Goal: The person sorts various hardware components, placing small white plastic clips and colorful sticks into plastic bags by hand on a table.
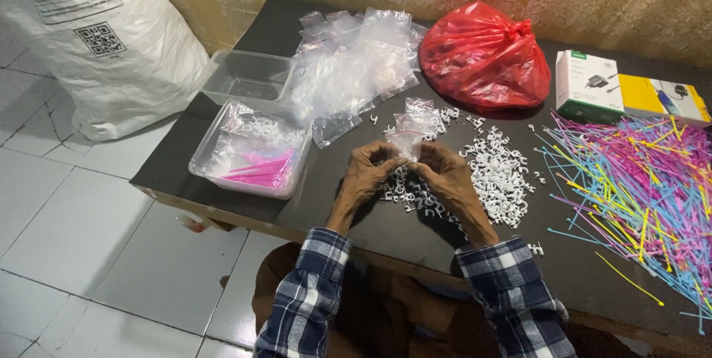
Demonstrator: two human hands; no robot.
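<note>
Both hands meet at the table's centre, the left hand [368,169] and right hand [443,172] each pinching an edge of a small clear zip bag [406,143] above the white cable clips [497,172], so bagging appears to be the step in hand. Filling it would call for holding its mouth open. Forearms angle inward from six o'clock; coloured cable ties [638,180] lie at three o'clock, a clear tub of filled bags [252,154] at nine.

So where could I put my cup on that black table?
Bare table shows between the clear tub of pink ties and the left hand. Bare too near the front edge, right of the right hand. Crowded: white clips, coloured ties.
</note>
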